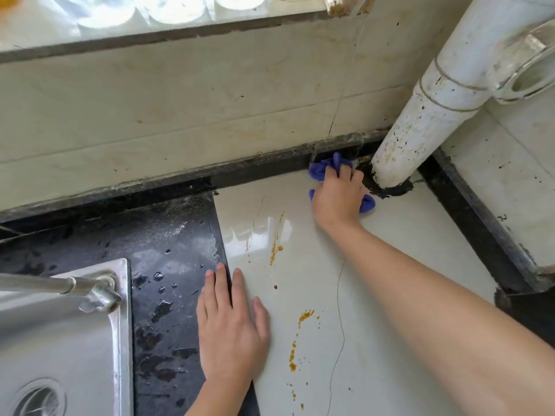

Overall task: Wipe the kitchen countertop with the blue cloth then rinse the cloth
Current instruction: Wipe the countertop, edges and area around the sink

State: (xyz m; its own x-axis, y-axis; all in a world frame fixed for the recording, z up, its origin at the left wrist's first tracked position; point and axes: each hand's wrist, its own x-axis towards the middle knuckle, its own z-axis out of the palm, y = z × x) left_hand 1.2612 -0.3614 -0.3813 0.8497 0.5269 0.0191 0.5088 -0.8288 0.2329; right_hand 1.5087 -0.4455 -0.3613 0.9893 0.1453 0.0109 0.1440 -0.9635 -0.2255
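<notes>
Soft, limp blue cloth [321, 171], best held bunched; right hand [338, 196] fingers clamped on it, left hand [231, 322] fingers straight.

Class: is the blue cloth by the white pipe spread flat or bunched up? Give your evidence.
Bunched up. The blue cloth sits crumpled under the right hand, wads bulging out beyond its fingers and palm.

Bright daylight enters over the window sill [30, 31] at top, which is overexposed. Glare patch on the pale countertop [261, 232]. Edges bend; centre sharp.
</notes>
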